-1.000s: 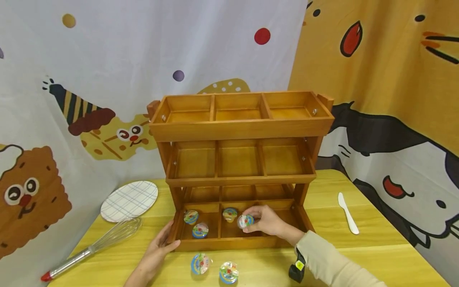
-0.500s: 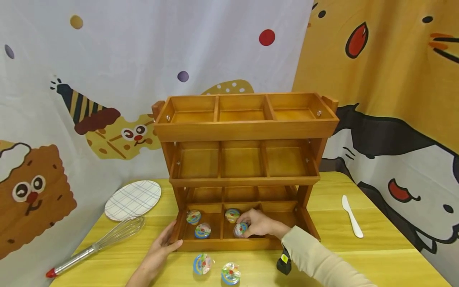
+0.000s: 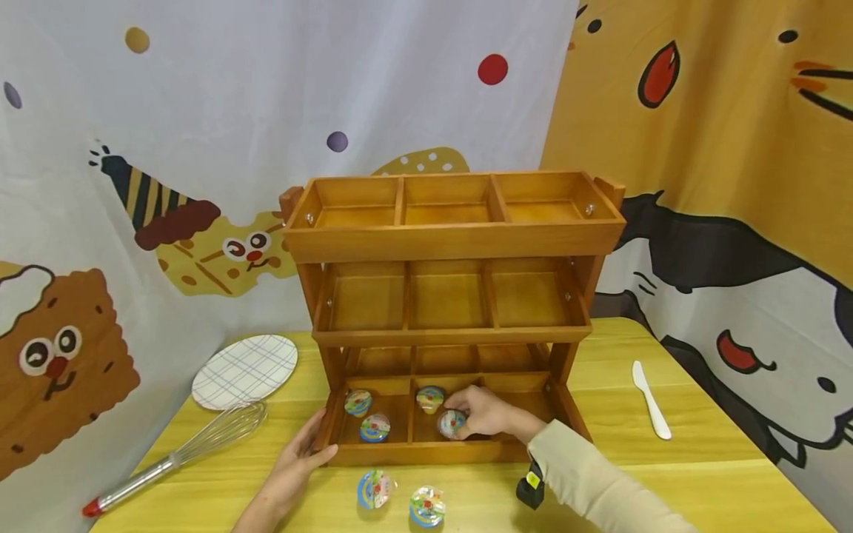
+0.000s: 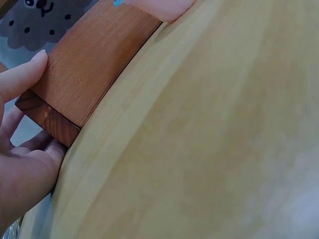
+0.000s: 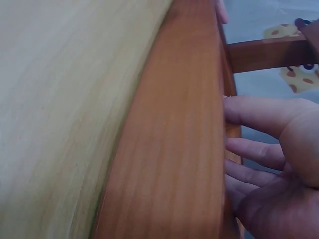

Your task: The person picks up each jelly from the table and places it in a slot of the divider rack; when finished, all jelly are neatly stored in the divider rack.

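Cartoon-print curtain (image 3: 413,81) hangs behind a yellow wood-grain surface (image 3: 700,488). Far L, you've got a whisk (image 3: 175,460) lying aslant, red end toward you, w/ a checked plate (image 3: 246,372) right behind its wire end. Next, your left grip (image 3: 289,466) clasps the front L corner of the wooden rack (image 3: 453,243), thumb on the front of the btm tray (image 3: 433,452), fingers round the end. L comp. (image 3: 397,407) has two sealed cups: rear cup (image 3: 358,403) & front cup (image 3: 375,428). Just before the tray, on the surface, sit the L loose cup (image 3: 375,490) & R loose cup (image 3: 427,507). Mid comp. (image 3: 423,429) has one set-down cup (image 3: 430,399) toward the rear; just in front & R of it is the held cup (image 3: 452,423), pinched btwn thumb and fingers of your right grip (image 3: 489,413). That's the change: 1 s ago the held cup was a bit higher over this comp., now it's down inside. Can't tell if its base bears on the floor; R wrist view hides it behind the front board. Likely means this cup's nearly placed, making two in mid comp., same as L comp., w/ both loose cups still out. Far R, a white knife (image 3: 651,401) lies well apart.
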`<state>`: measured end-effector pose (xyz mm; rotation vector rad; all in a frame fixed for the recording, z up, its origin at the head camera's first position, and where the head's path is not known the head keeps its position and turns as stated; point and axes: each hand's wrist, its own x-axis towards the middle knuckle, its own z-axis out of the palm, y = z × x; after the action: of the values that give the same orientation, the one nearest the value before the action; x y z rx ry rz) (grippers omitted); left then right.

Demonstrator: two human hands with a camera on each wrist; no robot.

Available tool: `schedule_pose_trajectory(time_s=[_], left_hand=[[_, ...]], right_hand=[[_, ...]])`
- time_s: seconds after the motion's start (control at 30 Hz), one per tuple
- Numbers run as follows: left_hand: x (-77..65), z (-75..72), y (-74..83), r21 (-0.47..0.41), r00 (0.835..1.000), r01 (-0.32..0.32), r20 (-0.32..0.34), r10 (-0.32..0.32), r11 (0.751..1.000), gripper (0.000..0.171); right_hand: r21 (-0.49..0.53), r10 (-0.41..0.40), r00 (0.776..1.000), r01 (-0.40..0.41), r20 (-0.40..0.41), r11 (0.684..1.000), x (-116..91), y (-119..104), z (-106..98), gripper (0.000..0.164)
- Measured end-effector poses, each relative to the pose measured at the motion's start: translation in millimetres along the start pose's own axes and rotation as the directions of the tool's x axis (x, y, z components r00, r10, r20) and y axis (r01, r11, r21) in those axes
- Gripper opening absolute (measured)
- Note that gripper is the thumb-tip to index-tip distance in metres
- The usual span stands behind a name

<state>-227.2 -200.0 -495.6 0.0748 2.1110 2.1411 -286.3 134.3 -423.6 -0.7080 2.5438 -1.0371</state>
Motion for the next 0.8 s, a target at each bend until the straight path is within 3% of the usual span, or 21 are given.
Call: schedule_pose_trajectory(time_s=[0.13,0.23,0.37,0.5,0.57,0.67,0.8], left_hand=[[-0.4,0.8,1.1,0.004,1.000,0.001,-0.002,-0.001,1.000,0.073],[0.0,1.6,1.4,0.001,1.000,0.001,-0.003,-0.001,1.000,0.073],[0.6,1.5,0.4,-0.010,1.000,0.006,-0.012,-0.006,1.000,0.072],[0.4,0.7,-0.3,-0.007,1.000,0.002,-0.013,-0.002,1.000,0.072],[0.1,0.6,-0.2,-0.005,1.000,0.001,-0.012,-0.001,1.000,0.073],[-0.2,0.7,0.3,-0.004,1.000,0.004,-0.013,-0.004,1.000,0.073],[-0.2,0.4,0.2,-0.004,1.000,0.008,-0.014,-0.008,1.000,0.073]], right_hand=[[0.108,-0.048,0.998,0.053,-0.048,0.993,-7.1,2.6,-3.8,0.057],[0.256,-0.082,0.991,0.106,-0.101,0.961,-17.0,3.5,-4.5,0.056],[0.469,-0.116,0.983,0.168,-0.139,0.867,-33.1,-0.7,2.8,0.054],[0.562,-0.238,0.964,0.263,-0.119,0.784,-45.9,-6.1,22.3,0.051],[0.549,-0.314,0.946,0.307,-0.084,0.778,-50.5,-7.1,35.0,0.049],[0.497,-0.375,0.927,0.332,-0.013,0.802,-54.8,-6.6,54.1,0.050],[0.462,-0.359,0.931,0.292,0.062,0.837,-55.8,-2.5,74.1,0.054]])
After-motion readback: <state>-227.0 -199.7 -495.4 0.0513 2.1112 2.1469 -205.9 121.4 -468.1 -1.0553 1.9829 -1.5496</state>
